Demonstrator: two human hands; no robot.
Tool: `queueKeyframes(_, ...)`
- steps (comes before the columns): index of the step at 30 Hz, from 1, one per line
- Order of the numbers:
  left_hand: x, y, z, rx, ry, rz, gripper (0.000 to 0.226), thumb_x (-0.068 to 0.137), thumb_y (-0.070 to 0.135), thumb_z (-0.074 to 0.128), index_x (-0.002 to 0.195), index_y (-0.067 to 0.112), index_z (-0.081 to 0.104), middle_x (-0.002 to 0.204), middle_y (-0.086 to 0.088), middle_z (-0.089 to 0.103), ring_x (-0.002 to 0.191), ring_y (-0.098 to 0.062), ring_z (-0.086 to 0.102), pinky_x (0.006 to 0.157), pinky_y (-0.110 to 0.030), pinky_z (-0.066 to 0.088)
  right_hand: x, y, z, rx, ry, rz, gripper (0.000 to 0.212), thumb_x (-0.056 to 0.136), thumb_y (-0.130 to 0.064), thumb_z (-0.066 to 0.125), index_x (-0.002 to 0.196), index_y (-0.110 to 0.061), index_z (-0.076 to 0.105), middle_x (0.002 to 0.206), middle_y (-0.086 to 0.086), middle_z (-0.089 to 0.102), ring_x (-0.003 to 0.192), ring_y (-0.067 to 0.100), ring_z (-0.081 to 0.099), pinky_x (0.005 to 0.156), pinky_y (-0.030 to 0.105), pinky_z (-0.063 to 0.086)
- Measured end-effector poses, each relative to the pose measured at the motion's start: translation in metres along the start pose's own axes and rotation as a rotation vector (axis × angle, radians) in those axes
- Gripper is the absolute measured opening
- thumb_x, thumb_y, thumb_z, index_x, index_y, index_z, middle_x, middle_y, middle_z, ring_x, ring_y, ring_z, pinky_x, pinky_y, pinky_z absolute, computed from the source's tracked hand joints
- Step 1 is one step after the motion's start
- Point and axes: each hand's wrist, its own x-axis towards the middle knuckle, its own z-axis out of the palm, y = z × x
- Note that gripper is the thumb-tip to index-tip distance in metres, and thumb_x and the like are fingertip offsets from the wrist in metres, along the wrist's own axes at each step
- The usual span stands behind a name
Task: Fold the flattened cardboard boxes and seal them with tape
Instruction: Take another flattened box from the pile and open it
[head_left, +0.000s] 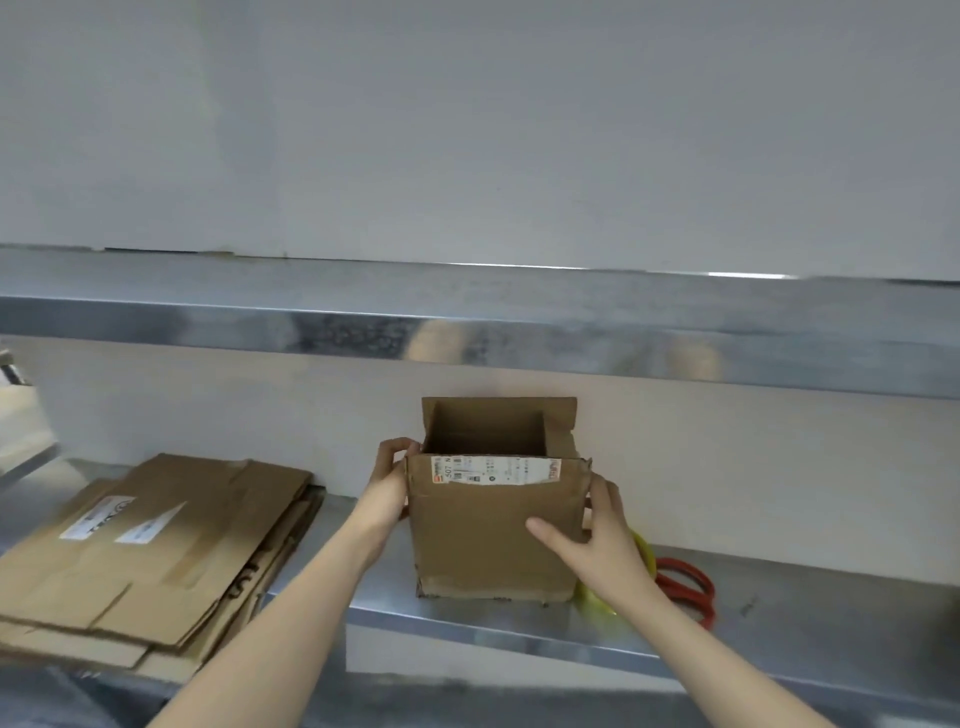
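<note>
Brown corrugated cardboard box (488, 530) stood upright on steel bench (779, 613), near front edge, top open, torn white label on near face. Looked light and empty. Walls stiff but worn and creased, likely to buckle if squeezed mid-panel, so best held at vertical corners.

Left hand (389, 483) gripped upper left corner, fingers curled at rim. Right hand (597, 530) clasped right edge, thumb flat across near face. Both forearms reached forward.

Stack of flattened brown cardboard boxes (156, 545) lay well to left. Yellow roll (641, 545) and red-handled scissors (685, 582) just behind right hand.

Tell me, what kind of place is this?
Probably a packing or storage workspace: a steel counter with a shelf above, a pile of flat boxes, one box standing open, and red scissors.
</note>
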Motion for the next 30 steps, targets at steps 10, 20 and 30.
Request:
queueKeyframes(10, 0.002, 0.006, -0.004, 0.018, -0.083, 0.042, 0.031, 0.100, 0.021, 0.046, 0.111, 0.039, 0.068, 0.123, 0.007, 0.064, 0.111, -0.015, 0.061, 0.081, -0.033, 0.053, 0.011, 0.006, -0.007, -0.008, 0.066, -0.094, 0.070, 0.073, -0.065, 0.068, 0.134, -0.037, 0.047, 0.137, -0.022, 0.041, 0.127, 0.001, 0.040, 0.105, 0.028, 0.039)
queueKeyframes(20, 0.005, 0.002, 0.000, 0.014, -0.082, -0.139, 0.039, 0.102, 0.042, 0.030, 0.117, 0.034, 0.065, 0.108, 0.005, 0.072, 0.108, -0.018, 0.061, 0.094, -0.050, 0.049, 0.016, -0.005, 0.000, -0.074, -0.012, -0.116, 0.050, 0.079, -0.052, 0.071, 0.124, -0.042, 0.051, 0.132, -0.024, 0.035, 0.105, -0.012, 0.044, 0.094, 0.019, 0.041)
queueKeyframes(30, 0.012, 0.000, 0.009, 0.023, -0.039, -0.116, 0.036, 0.101, 0.043, 0.030, 0.114, 0.034, 0.062, 0.110, 0.003, 0.070, 0.105, -0.017, 0.060, 0.095, -0.050, 0.049, 0.024, 0.003, -0.007, -0.177, -0.083, -0.155, 0.048, 0.082, -0.054, 0.067, 0.125, -0.037, 0.055, 0.132, -0.021, 0.036, 0.121, 0.006, 0.048, 0.101, 0.029, 0.042)
